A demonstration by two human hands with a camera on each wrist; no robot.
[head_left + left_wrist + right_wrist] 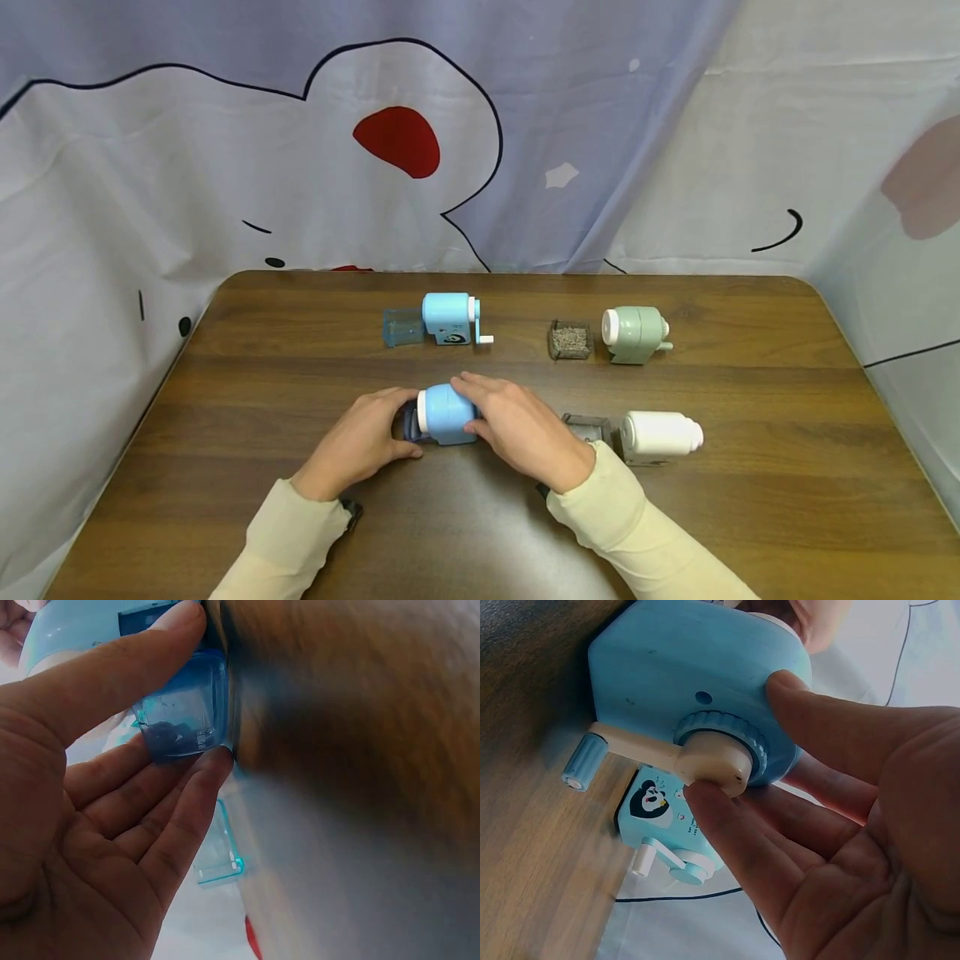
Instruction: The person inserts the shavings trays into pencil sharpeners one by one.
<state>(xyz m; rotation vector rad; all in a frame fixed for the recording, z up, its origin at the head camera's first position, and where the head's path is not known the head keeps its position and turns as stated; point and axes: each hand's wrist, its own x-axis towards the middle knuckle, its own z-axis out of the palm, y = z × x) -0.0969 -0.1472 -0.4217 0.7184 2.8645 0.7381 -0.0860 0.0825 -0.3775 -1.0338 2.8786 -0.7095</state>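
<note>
A blue crank pencil sharpener (447, 414) sits on the table in front of me, between both hands. My right hand (517, 429) grips its body from the crank end, thumb on one side and fingers on the other. In the right wrist view the cream crank (712, 761) with its blue knob (585, 761) points toward the tabletop. My left hand (360, 437) holds the clear blue shavings drawer (184, 712) at the opposite end, between thumb and fingers. Part of the drawer sticks out of the body, with some dark bits inside.
Behind stands a light blue sharpener (447, 318) with its drawer (403, 327) at its left. A green sharpener (636, 335) stands back right beside a drawer of shavings (570, 341). A white sharpener (660, 435) and a grey drawer (588, 428) are right of my right hand.
</note>
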